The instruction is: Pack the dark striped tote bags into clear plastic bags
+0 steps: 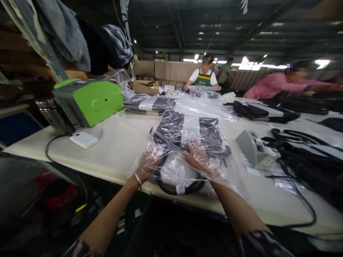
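A clear plastic bag [187, 128] lies on the white table [120, 142] in front of me, with a dark folded item and a black looped strap [171, 187] inside it. My left hand [146, 166] reaches into the bag's near left corner, its fingers curled under the film. Fingers spread, my right hand [197, 156] lies flat on the bag's near middle, pressing on the dark item. A bracelet sits on my left wrist.
A green and grey machine [88, 101] stands at the left, with a white box [83, 140] and black cable beside it. A grey tape dispenser [254, 151] and black straps [308, 153] lie to the right. More bagged items [150, 103] lie beyond. Other people work at the far side.
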Demonstrator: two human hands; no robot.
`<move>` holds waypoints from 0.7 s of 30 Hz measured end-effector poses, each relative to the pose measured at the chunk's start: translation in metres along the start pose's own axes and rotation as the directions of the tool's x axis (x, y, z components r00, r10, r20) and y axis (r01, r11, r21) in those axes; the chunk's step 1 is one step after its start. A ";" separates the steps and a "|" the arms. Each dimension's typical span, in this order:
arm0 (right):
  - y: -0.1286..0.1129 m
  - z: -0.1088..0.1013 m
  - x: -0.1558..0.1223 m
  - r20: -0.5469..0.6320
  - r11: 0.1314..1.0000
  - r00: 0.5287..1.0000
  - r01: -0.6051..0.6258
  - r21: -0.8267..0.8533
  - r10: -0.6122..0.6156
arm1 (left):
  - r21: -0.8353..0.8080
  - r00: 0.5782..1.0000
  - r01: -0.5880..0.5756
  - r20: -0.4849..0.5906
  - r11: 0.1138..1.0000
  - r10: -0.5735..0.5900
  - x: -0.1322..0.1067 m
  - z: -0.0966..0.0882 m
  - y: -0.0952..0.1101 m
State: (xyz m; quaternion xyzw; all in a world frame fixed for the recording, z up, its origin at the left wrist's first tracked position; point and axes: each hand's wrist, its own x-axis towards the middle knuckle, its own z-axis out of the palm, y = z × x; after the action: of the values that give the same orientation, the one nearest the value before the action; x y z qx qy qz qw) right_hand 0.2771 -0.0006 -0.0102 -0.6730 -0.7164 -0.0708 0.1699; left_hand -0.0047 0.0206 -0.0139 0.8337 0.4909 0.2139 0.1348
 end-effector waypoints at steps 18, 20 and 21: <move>0.033 0.037 0.071 -0.026 0.994 0.998 -0.057 -0.090 0.055 | 0.240 0.997 0.053 0.049 0.969 -0.067 0.007 0.011 0.009; 0.033 0.032 0.076 -0.017 0.996 0.997 -0.072 -0.053 0.072 | 0.219 0.998 0.039 0.034 0.975 -0.047 0.009 0.010 0.012; 0.033 0.027 0.075 -0.008 0.997 0.997 -0.078 -0.026 0.077 | 0.208 0.999 0.022 0.021 0.978 -0.027 0.008 0.009 0.012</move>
State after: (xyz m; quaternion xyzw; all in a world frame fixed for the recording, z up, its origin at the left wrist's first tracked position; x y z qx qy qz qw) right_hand 0.3026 0.0813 -0.0144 -0.7022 -0.6882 -0.0757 0.1662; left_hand 0.0124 0.0214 -0.0151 0.8396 0.5192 0.1499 0.0553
